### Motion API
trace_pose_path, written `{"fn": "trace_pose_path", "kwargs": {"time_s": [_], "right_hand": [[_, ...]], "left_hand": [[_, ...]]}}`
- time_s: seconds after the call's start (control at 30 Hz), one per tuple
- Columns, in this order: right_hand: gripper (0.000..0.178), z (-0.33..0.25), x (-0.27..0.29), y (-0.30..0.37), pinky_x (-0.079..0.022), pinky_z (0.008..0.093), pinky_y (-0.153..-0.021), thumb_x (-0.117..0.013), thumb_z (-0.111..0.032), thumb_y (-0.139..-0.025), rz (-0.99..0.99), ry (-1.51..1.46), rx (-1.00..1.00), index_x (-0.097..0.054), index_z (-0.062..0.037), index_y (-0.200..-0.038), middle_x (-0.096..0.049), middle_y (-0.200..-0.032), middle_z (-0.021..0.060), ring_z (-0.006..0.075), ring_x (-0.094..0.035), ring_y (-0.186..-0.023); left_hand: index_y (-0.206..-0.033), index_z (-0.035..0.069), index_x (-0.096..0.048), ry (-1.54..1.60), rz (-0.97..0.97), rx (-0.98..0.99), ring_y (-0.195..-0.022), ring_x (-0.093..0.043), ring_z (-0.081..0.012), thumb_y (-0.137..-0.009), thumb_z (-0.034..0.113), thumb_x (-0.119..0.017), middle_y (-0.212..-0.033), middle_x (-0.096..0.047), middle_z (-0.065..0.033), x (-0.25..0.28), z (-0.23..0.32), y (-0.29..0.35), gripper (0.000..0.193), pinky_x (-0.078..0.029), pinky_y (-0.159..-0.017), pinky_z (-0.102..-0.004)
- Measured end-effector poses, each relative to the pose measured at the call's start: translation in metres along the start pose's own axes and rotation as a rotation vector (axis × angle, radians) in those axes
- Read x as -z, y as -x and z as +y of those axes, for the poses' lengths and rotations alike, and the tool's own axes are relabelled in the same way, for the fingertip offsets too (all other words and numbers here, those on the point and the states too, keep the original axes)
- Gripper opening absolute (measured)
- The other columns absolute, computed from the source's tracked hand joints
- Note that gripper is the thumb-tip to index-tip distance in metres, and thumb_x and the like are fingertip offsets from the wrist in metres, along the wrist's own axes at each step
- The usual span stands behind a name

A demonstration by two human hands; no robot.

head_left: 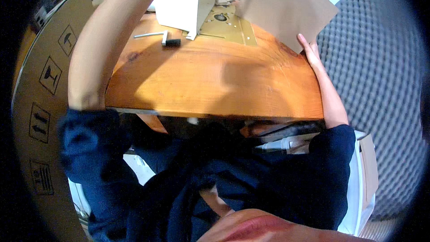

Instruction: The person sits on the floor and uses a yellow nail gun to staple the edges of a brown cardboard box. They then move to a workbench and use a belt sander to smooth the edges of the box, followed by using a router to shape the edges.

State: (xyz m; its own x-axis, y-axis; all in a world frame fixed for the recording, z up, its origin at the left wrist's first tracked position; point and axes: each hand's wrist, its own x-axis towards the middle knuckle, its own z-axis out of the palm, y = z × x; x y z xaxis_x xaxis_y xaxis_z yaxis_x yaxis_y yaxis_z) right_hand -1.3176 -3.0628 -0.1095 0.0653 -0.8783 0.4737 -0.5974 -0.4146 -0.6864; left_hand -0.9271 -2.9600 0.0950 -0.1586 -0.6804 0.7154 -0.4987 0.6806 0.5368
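In front, right fingers (pixel 303 41) pinch a brown sheet (pixel 285 9) dipping rightward; left fingers unseen.

Left forearm (pixel 112 36) reaches forward while right hand (pixel 310 50) pinches.

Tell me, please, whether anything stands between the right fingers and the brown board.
Nothing visible does: the right fingers directly touch the brown board near its lower corner.

Soft shadows (pixel 244 75) cross the bright tabletop (pixel 188 92), with corners falling black.
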Motion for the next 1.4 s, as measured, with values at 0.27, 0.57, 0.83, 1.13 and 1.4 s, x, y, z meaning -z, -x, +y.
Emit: {"fn": "trace_pose_path", "kwargs": {"time_s": [0.27, 0.57, 0.83, 1.13, 1.4], "right_hand": [[0.087, -0.002, -0.012, -0.007, -0.033, 0.0373, -0.103, -0.063, -0.058, -0.075, -0.073, 0.082, -0.019, -0.043, 0.0075, -0.129, -0.050, -0.128, 0.0222, 0.0295, -0.046, -0.122], [0.086, 0.003, -0.012, 0.005, -0.035, 0.0362, -0.100, -0.063, -0.061, -0.074, 0.015, 0.105, -0.097, -0.048, 0.0071, -0.124, -0.055, -0.123, 0.0193, 0.0269, -0.050, -0.115], [0.089, -0.003, -0.011, 0.003, -0.040, 0.0379, -0.092, -0.057, -0.070, -0.072, -0.076, 0.226, -0.210, -0.057, 0.0089, -0.112, -0.061, -0.108, 0.0207, 0.0287, -0.056, -0.103], [0.093, 0.002, -0.010, 0.006, -0.041, 0.0368, -0.087, -0.054, -0.076, -0.069, -0.002, 0.258, -0.162, -0.062, 0.0126, -0.098, -0.063, -0.095, 0.0216, 0.0255, -0.057, -0.094], [0.092, 0.002, -0.012, 0.006, -0.038, 0.0355, -0.093, -0.056, -0.075, -0.069, 0.012, 0.201, -0.123, -0.061, 0.0082, -0.108, -0.061, -0.106, 0.0175, 0.0243, -0.053, -0.104]], "left_hand": [[-0.088, -0.010, -0.060, -0.203, -0.353, 0.248, -0.067, -0.055, -0.0324, -0.094, 0.055, -0.034, -0.091, -0.061, -0.0227, -0.074, -0.108, -0.098, 0.070, -0.048, -0.072, -0.0410], [-0.114, -0.015, -0.053, -0.163, -0.457, 0.144, -0.090, -0.065, -0.0376, -0.098, 0.043, -0.030, -0.109, -0.059, -0.0298, -0.060, -0.083, -0.069, 0.065, -0.052, -0.083, -0.0421], [-0.122, -0.016, -0.046, -0.160, -0.427, 0.153, -0.095, -0.063, -0.0384, -0.098, 0.042, -0.027, -0.118, -0.055, -0.0301, -0.060, -0.089, -0.072, 0.065, -0.049, -0.088, -0.0430], [-0.122, -0.014, -0.047, -0.161, -0.396, 0.142, -0.099, -0.061, -0.0381, -0.098, 0.041, -0.027, -0.118, -0.055, -0.0289, -0.064, -0.090, -0.072, 0.063, -0.047, -0.091, -0.0432], [-0.122, -0.015, -0.046, -0.129, -0.395, 0.165, -0.100, -0.061, -0.0382, -0.098, 0.040, -0.029, -0.117, -0.055, -0.0290, -0.063, -0.086, -0.070, 0.063, -0.048, -0.090, -0.0431]]}}
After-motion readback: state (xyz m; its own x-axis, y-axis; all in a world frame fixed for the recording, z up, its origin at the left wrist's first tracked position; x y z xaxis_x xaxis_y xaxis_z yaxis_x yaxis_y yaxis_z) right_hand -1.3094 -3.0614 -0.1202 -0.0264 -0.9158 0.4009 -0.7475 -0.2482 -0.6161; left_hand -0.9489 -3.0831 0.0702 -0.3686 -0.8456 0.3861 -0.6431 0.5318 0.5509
